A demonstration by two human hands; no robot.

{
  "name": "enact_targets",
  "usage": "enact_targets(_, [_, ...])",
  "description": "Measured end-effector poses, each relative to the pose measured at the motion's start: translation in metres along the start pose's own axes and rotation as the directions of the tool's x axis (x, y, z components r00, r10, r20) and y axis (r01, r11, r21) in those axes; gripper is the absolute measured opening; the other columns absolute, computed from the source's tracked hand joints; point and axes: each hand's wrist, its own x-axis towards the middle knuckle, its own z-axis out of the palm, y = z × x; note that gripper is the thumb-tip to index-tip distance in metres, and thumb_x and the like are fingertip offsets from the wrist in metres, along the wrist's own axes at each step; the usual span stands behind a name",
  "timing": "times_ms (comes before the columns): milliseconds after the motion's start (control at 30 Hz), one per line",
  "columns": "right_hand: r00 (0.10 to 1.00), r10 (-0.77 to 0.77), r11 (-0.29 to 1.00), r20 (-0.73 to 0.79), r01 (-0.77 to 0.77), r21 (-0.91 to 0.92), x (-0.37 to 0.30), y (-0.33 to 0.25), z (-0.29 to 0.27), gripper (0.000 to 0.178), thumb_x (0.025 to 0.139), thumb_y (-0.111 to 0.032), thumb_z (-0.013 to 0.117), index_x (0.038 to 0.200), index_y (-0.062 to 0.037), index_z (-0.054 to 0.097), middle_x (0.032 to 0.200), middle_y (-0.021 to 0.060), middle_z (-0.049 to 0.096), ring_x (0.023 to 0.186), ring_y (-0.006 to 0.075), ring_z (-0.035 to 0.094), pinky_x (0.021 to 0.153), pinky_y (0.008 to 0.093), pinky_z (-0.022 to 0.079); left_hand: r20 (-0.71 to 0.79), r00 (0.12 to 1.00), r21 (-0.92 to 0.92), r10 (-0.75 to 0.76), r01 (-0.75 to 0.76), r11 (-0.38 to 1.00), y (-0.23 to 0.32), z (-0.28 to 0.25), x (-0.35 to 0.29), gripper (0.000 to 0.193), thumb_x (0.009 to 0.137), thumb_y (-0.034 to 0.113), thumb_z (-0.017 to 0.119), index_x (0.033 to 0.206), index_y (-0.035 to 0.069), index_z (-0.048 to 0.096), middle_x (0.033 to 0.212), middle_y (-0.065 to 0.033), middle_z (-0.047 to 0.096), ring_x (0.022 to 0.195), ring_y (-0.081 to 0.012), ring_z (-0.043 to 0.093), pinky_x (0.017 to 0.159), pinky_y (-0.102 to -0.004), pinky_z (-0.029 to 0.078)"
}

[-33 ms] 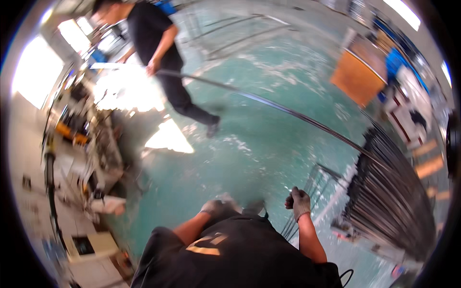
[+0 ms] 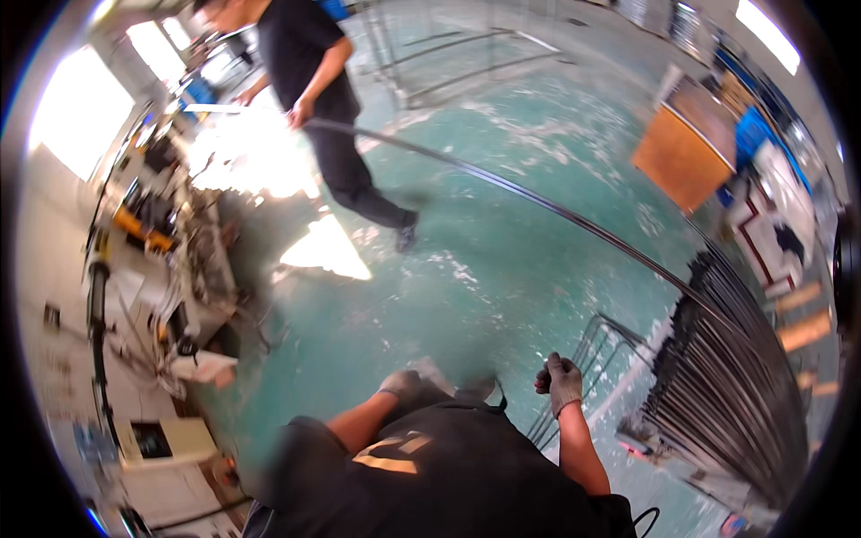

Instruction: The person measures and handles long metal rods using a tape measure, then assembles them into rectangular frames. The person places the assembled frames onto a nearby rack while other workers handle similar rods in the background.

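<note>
My right hand (image 2: 560, 384), in a grey glove, hangs out in front of me with its fingers curled into a fist. No object shows in it. My left hand (image 2: 405, 387), gloved too, is close to my dark shirt (image 2: 466, 466), its fingers hidden or blurred. Ahead on the left, another person (image 2: 305, 54) in black grips the far end of a long metal bar (image 2: 502, 184). The bar slants down to the right, its near end over a big stack of dark metal bars (image 2: 731, 377). Neither of my hands touches the bar.
Beside my right hand stands a thin wire-like metal frame (image 2: 594, 345). A cluttered workbench (image 2: 202, 260) runs along the left. An orange-brown cabinet (image 2: 683, 148) stands at the far right, and a pale metal frame (image 2: 475, 72) lies at the back. The green floor (image 2: 430, 314) is scuffed.
The view has shifted a little, so the surroundings sit differently in the picture. My hands stay nearly in place, the right one still curled.
</note>
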Motion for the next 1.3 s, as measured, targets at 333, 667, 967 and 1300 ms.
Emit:
enact_targets(333, [0.975, -0.07, 0.969, 0.21, 0.116, -0.217, -0.022, 0.01, 0.047, 0.046, 0.108, -0.045, 0.068, 0.094, -0.002, 0.063, 0.076, 0.0086, 0.07, 0.06, 0.0169, 0.069, 0.054, 0.0329, 0.059, -0.157, 0.98, -0.159, -0.12, 0.095, 0.983, -0.099, 0.102, -0.038, 0.037, 0.096, 0.031, 0.059, 0.119, 0.012, 0.08, 0.122, -0.0204, 0.077, 0.119, -0.0404, 0.072, 0.103, -0.0472, 0.056])
enact_targets(667, [0.918, -0.012, 0.888, 0.396, 0.192, -0.419, -0.133, 0.08, 0.054, 0.041, 0.109, -0.04, 0.068, 0.1, -0.0005, 0.067, 0.079, 0.008, 0.071, 0.064, 0.0155, 0.069, 0.059, 0.0315, 0.059, 0.007, 0.945, -0.299, -0.327, 0.314, 0.901, -0.175, 0.24, -0.157, 0.04, 0.095, 0.025, 0.055, 0.12, 0.006, 0.08, 0.127, -0.026, 0.074, 0.124, -0.0433, 0.07, 0.109, -0.048, 0.054])
enact_targets(967, [0.719, -0.02, 0.433, 0.695, 0.633, -0.642, -0.167, 0.06, 0.06, 0.041, 0.098, -0.043, 0.072, 0.106, -0.0035, 0.076, 0.086, 0.0132, 0.079, 0.081, 0.0294, 0.077, 0.08, 0.0425, 0.06, -0.25, 0.718, -0.799, -0.649, 0.226, 0.557, -0.143, 0.289, -0.232, 0.031, 0.091, 0.026, 0.064, 0.108, 0.009, 0.083, 0.11, -0.0213, 0.08, 0.111, -0.0367, 0.077, 0.099, -0.0436, 0.059])
enact_targets(1300, [0.438, 0.236, 0.362, 0.867, 0.789, -0.497, -0.274, 0.105, -0.009, 0.04, 0.096, -0.042, 0.074, 0.117, -0.0081, 0.077, 0.11, 0.0169, 0.08, 0.105, 0.0347, 0.077, 0.093, 0.0434, 0.059, -0.174, 0.697, -0.872, -0.695, 0.219, 0.438, -0.015, 0.438, -0.339, 0.032, 0.091, 0.028, 0.067, 0.11, 0.007, 0.082, 0.106, -0.0194, 0.081, 0.105, -0.0317, 0.078, 0.095, -0.0414, 0.059])
